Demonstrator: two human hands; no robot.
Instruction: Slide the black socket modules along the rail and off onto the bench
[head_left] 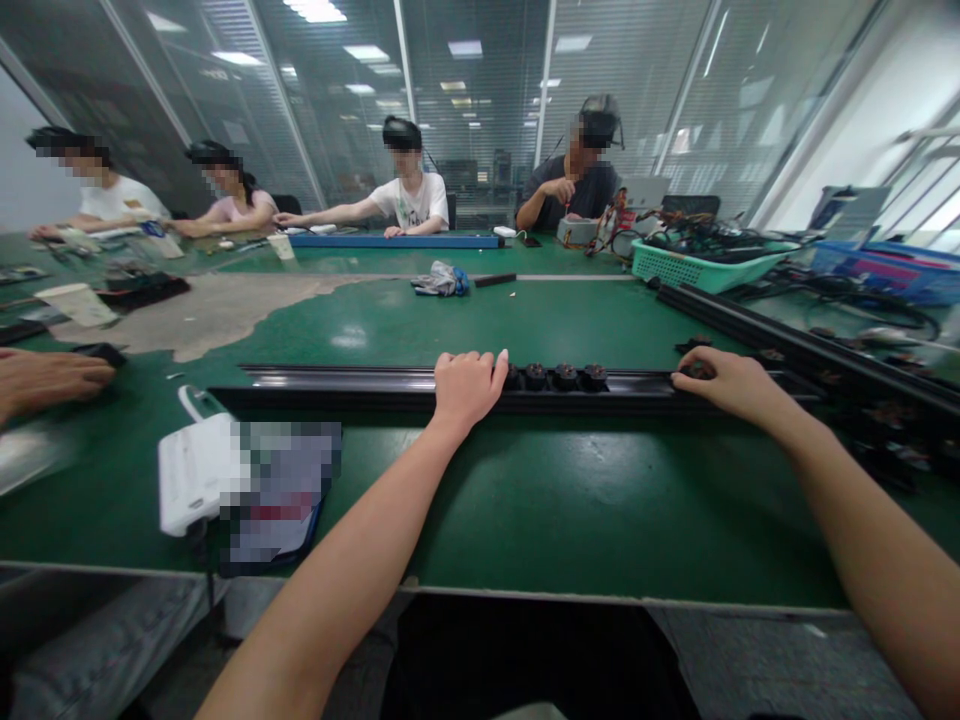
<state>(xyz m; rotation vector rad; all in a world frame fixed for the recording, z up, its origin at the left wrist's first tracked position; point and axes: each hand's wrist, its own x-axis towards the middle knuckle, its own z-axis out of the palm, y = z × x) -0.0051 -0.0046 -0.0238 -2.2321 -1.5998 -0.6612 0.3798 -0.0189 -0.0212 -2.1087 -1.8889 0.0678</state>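
Note:
A long black rail (352, 385) with a shiny inner channel lies across the green table in front of me. My left hand (466, 388) is closed over the middle of this rail, with its fingertips hidden at the far side. Just right of it, several small round black parts (565, 377) sit in a row in the channel. My right hand (731, 382) pinches another round black part (697, 371) between thumb and fingers, over the right portion of the rail. Whether that part touches the channel I cannot tell.
A white device (196, 475) and a phone-like item (281, 500) lie at left, near another person's hand (56, 380). More black rails (795, 335) and round parts are at right. A green basket (697, 268) stands behind; grey gloves (442, 280) lie mid-table. Several people sit opposite.

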